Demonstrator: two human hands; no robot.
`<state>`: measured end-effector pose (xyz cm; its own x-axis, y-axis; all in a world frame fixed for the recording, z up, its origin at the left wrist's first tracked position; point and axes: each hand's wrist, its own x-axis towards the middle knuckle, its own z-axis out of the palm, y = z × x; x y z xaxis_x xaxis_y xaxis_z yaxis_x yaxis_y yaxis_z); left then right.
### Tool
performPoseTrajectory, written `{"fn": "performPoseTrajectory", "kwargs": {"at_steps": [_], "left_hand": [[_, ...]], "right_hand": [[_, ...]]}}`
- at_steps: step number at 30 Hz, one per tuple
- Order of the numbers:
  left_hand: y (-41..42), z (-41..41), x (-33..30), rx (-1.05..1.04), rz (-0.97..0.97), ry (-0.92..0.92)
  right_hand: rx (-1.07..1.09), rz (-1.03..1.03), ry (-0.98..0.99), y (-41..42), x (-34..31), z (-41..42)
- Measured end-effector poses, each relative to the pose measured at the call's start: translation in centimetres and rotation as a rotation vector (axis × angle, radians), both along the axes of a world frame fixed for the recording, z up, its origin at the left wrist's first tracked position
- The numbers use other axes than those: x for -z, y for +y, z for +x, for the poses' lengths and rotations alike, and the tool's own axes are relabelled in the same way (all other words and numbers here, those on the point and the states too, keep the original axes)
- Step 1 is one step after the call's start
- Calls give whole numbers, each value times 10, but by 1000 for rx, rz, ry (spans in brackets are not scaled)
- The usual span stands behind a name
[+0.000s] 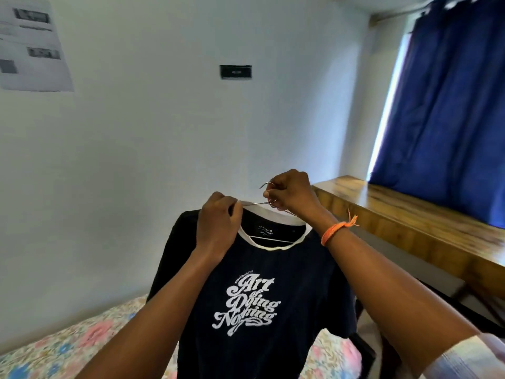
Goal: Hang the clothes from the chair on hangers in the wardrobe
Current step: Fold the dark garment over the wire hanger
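A navy T-shirt with a white collar and white lettering hangs in front of me on a thin metal hanger. My right hand, with an orange thread band at the wrist, grips the hanger at the base of its hook. My left hand pinches the shirt's collar and the hanger wire at the left shoulder. The hanger's lower bar shows through the neck opening. The wardrobe and the chair are out of view.
A bed with a floral sheet lies below and to the left. A long wooden desk runs along the right, under a blue curtain. A pale wall with papers stands ahead.
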<state>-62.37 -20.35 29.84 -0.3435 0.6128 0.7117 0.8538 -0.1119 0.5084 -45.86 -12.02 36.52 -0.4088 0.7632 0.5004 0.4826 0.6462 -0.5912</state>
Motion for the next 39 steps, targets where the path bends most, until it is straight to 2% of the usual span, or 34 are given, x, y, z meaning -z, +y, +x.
{"fn": "performPoseTrajectory", "kwargs": {"at_steps": [9, 13, 17, 19, 22, 30, 32, 36, 39], "left_hand": [[29, 189, -15, 252, 46, 99], [35, 302, -19, 260, 110, 339], [39, 422, -27, 546, 145, 441], [36, 482, -31, 705, 180, 402], [33, 540, -33, 920, 127, 271], [24, 754, -46, 1269, 139, 108], [24, 802, -48, 1312, 136, 69], [47, 883, -52, 1380, 99, -30], [76, 938, -55, 1432, 35, -129]], "right_hand": [[258, -20, 153, -23, -8, 218], [336, 10, 183, -52, -17, 327], [399, 4, 222, -85, -24, 434], [454, -11, 275, -103, -26, 488], [487, -34, 364, -125, -27, 539], [869, 173, 453, -168, -14, 721], [1022, 270, 336, -174, -7, 763], [1312, 390, -227, -183, 2, 846], [1381, 356, -264, -183, 4, 910]]}}
